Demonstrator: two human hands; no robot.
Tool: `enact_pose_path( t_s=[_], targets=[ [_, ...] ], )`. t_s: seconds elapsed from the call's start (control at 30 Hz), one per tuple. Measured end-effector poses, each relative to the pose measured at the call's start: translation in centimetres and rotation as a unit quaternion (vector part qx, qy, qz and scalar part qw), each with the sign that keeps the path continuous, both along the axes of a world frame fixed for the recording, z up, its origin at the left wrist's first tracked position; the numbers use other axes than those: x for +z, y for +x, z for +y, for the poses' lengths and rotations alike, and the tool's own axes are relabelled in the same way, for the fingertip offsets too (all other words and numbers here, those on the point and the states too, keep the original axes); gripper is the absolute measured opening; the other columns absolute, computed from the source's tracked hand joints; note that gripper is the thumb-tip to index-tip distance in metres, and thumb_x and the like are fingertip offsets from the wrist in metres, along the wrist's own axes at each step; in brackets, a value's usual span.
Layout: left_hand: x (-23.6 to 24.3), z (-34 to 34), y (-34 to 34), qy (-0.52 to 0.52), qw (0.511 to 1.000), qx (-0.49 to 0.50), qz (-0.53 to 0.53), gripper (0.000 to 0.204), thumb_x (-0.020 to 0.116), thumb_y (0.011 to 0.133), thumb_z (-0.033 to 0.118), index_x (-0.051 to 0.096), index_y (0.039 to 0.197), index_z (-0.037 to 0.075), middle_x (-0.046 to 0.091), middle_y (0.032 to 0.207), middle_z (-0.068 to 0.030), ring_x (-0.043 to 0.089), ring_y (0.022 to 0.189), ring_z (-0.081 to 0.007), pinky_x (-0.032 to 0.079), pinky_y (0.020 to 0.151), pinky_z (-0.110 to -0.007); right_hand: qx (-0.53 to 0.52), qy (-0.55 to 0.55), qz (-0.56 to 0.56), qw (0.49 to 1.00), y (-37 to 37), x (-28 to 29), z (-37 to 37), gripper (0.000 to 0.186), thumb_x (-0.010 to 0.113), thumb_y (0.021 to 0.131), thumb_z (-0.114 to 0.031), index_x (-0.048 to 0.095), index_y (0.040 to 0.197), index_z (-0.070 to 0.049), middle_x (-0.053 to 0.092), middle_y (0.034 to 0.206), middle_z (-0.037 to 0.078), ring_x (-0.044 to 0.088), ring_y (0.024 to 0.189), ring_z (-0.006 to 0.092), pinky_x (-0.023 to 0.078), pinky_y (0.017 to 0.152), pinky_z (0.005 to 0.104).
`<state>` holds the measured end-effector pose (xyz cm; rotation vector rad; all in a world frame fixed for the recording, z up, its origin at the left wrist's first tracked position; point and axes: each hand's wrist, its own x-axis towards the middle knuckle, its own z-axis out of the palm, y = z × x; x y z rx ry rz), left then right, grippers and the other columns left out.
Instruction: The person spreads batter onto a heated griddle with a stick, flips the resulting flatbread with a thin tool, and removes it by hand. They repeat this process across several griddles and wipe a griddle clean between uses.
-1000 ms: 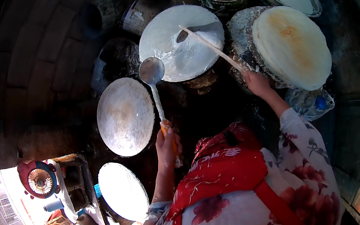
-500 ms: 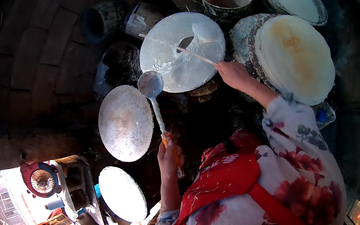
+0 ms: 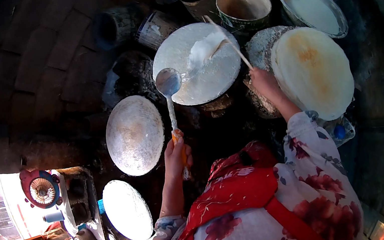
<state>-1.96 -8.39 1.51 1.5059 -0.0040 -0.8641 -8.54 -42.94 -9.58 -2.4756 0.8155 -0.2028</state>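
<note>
Ladle (image 3: pixel 168 82) and stick (image 3: pixel 240 54) in hand at round white top (image 3: pixel 211 85)

Bearings are taken from the centre of the round white top. Nearest the wearer, a red apron (image 3: pixel 244 187) lies toward 6 o'clock. At 7 o'clock the left hand (image 3: pixel 176 157) has its fingers wrapped around the ladle's orange grip; the ladle's bowl overlaps the top's edge near 8 o'clock, contact undetermined. At 4 o'clock the right hand (image 3: pixel 265 83) is curled around the lower end of the stick, whose other tip reaches toward 1 o'clock. Beside the stick, on the top, is a raised bright white patch (image 3: pixel 203 51); whether the two touch cannot be told. A cream disc (image 3: pixel 314 74) with brown staining is at 4 o'clock, and a pale oval tray (image 3: pixel 134 135) at 8. Farther out are a brown-lined pot (image 3: pixel 244 4) at 1 to 2 o'clock, a basin (image 3: pixel 311 8) of white contents between 2 and 3, and a red-framed fan (image 3: pixel 42 191) at 8.
</note>
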Motion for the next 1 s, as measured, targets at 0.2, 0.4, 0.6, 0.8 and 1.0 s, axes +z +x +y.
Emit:
enact_pose_path(
  t_s=[0.2,0.4,0.6,0.8,1.0],
  targets=[
    [-0.2,-1.6,2.0,0.024,1.0,-0.011,0.0,0.022,0.047,0.096,0.028,0.047,0.107,0.009,0.048,0.065,-0.0022,0.044,0.04,-0.0122,0.036,0.037,-0.024,0.14,-0.012,0.07,0.988,-0.1,3.2,0.4,0.019,0.05,0.09,-0.022,0.061,0.089,-0.007,0.065,0.08,0.016,0.063,0.081,0.0368,0.048,0.071,0.0495],
    [-0.8,-2.7,3.6,0.06,0.998,-0.028,-0.024,0.022,0.048,0.095,0.026,0.045,0.105,0.007,0.049,0.065,-0.0029,0.046,0.04,-0.013,0.037,0.037,-0.026,0.106,-0.032,0.069,0.991,1.2,0.2,-3.4,0.023,0.048,0.091,-0.023,0.061,0.088,-0.005,0.065,0.082,0.017,0.063,0.077,0.0367,0.049,0.069,0.049],
    [0.2,-4.1,3.4,0.096,0.995,-0.033,-0.018,0.022,0.049,0.094,0.026,0.044,0.107,0.008,0.048,0.065,-0.0026,0.046,0.041,-0.0126,0.038,0.037,-0.026,0.11,0.047,-0.026,0.992,-2.1,-0.6,-2.2,0.021,0.047,0.091,-0.023,0.06,0.086,-0.007,0.065,0.079,0.017,0.063,0.075,0.0379,0.049,0.067,0.049],
    [0.3,-5.6,1.5,0.047,0.996,-0.015,0.067,0.021,0.049,0.095,0.025,0.044,0.108,0.01,0.048,0.065,-0.0019,0.046,0.042,-0.0122,0.039,0.038,-0.025,0.096,0.111,-0.003,0.989,-3.2,-4.0,7.1,0.024,0.051,0.091,-0.025,0.055,0.084,-0.003,0.062,0.075,0.021,0.061,0.072,0.0403,0.047,0.065,0.0524],
    [3.6,-5.0,-0.6,-0.094,0.984,0.064,0.139,0.033,0.049,0.095,0.034,0.044,0.116,0.009,0.037,0.059,0.0028,0.035,0.041,-0.0065,0.027,0.037,-0.021,0.119,0.23,-0.102,0.961,-2.7,-3.0,10.3,0.028,0.05,0.093,-0.027,0.051,0.084,0.0,0.059,0.069,0.023,0.058,0.068,0.0425,0.045,0.058,0.0509]
  ],
)
